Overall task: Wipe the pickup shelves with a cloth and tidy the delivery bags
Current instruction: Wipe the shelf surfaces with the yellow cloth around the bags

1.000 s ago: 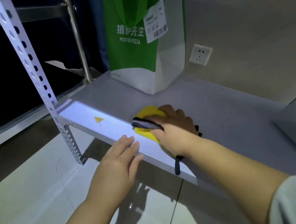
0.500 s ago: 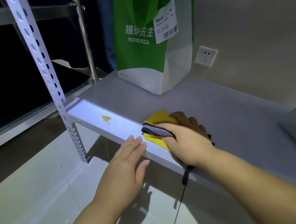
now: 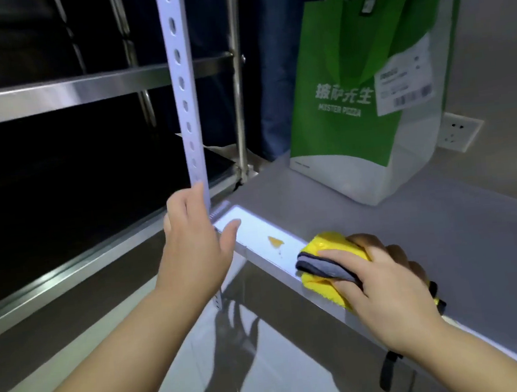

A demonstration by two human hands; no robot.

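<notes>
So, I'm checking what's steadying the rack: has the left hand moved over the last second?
Yes. The left hand went leftward along the shelf edge, past the yellow stain, to the upright post.

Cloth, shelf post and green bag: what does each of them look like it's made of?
Cloth looks like microfibre or terry: fuzzy yellow pile with a grey layer, bunching softly under the right hand. Shelf post: probably painted steel, smooth and pale with punched holes. Green bag: matte, softly creased, printed; non-woven fabric or paper, cannot tell which.
</notes>
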